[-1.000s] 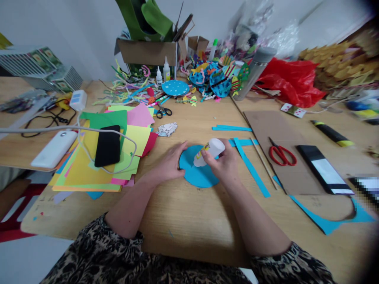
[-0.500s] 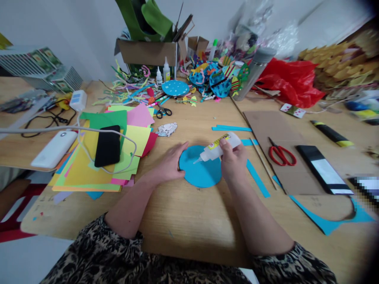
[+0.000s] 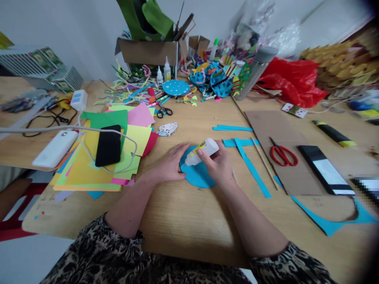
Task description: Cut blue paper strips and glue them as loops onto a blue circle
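Observation:
A blue paper disc (image 3: 199, 176) lies on the table in front of me. My left hand (image 3: 172, 165) rests at its left edge, thumb and fingers apart around the rim. My right hand (image 3: 218, 161) is wrapped round a white glue bottle (image 3: 209, 146) with a yellow label. The bottle is tilted over the disc, its nozzle pointing down near the disc's left edge, close to my left hand. Blue paper strips (image 3: 253, 167) lie just to the right of my right hand.
Coloured paper (image 3: 79, 169) with a black phone (image 3: 108, 146) is stacked at left. Red-handled scissors (image 3: 283, 155) lie on brown cardboard (image 3: 266, 126) at right, near a thin stick (image 3: 266, 165). Behind are black scissors (image 3: 164, 112), a dotted blue disc (image 3: 175, 87) and a clear bottle (image 3: 254, 75).
My right hand has moved left with the glue bottle, bringing the nozzle from the disc's middle to its left side. More of the blue strips now shows. My left hand has hardly moved.

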The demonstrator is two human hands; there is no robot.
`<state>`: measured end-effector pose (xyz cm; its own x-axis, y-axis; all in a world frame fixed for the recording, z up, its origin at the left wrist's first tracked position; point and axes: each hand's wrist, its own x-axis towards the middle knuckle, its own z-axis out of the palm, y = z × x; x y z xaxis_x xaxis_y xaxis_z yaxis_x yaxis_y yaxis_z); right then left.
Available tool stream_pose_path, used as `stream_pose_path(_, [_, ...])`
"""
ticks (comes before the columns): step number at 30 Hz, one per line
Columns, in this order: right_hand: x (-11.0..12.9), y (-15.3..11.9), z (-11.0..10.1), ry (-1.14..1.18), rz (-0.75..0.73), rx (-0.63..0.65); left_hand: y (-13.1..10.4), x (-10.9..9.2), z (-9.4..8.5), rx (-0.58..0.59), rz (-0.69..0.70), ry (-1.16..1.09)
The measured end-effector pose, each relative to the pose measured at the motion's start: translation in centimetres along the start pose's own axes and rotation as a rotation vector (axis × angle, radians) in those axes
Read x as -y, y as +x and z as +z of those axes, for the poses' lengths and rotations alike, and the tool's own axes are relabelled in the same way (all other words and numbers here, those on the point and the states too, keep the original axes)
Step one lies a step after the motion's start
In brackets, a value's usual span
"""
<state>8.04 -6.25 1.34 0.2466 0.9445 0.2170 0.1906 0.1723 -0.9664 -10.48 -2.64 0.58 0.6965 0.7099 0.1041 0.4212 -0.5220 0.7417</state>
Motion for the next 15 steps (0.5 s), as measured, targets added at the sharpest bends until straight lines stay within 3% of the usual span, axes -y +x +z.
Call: stream_pose_path(15, [-0.33,-0.24,0.13,-0.113,-0.087,0.028,0.1,-0.02,-0.01,-0.003,0.011,-0.003])
